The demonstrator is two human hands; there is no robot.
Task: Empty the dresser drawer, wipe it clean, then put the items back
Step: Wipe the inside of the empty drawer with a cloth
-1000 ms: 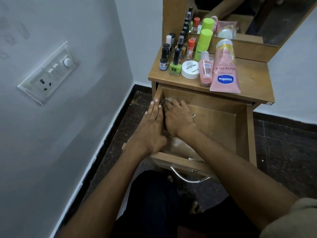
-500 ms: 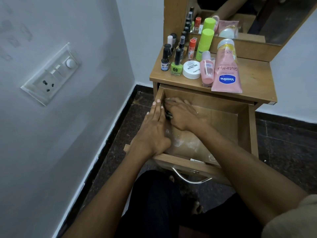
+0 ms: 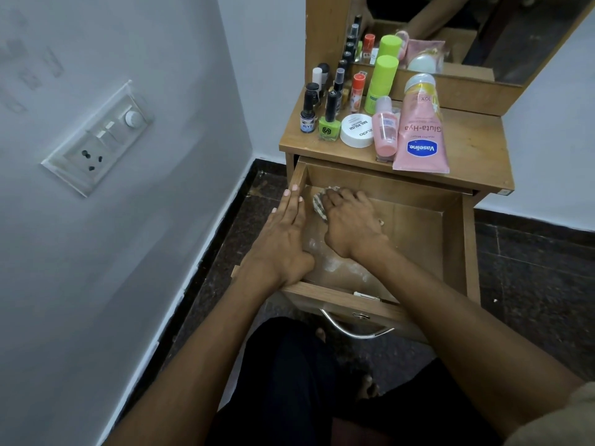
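Step in hand: wiping; the open light-brown wooden dresser drawer (image 3: 450, 239) holds none of the toiletries, so emptying looks finished.
Right hand: the right hand (image 3: 351, 220) bears down on a small crumpled checked grey-and-white cloth (image 3: 318, 206) in the drawer's far-left corner, fingers bent over it and holding it.
Left hand: the left hand (image 3: 286, 226) lies flat along the drawer's left wall, fingers straight and gripping nothing, apparently steadying the drawer.
Drawer floor: pale powdery smears (image 3: 335, 263) show near the front edge, just behind the right wrist; the right half looks bare wood.
Removed items: on the wooden dresser top (image 3: 476, 149) stand a pink Vaseline lotion tube (image 3: 420, 130), a small pink pump bottle (image 3: 384, 130), a round white jar (image 3: 355, 130), a green nail polish bottle (image 3: 329, 122), a tall lime-green spray can (image 3: 380, 83) and several dark-capped small bottles (image 3: 310, 104).
Next move calls for: drawing the cloth back over the smears and across the right side, with firm pressure; restocking should wait until the floor is clean.
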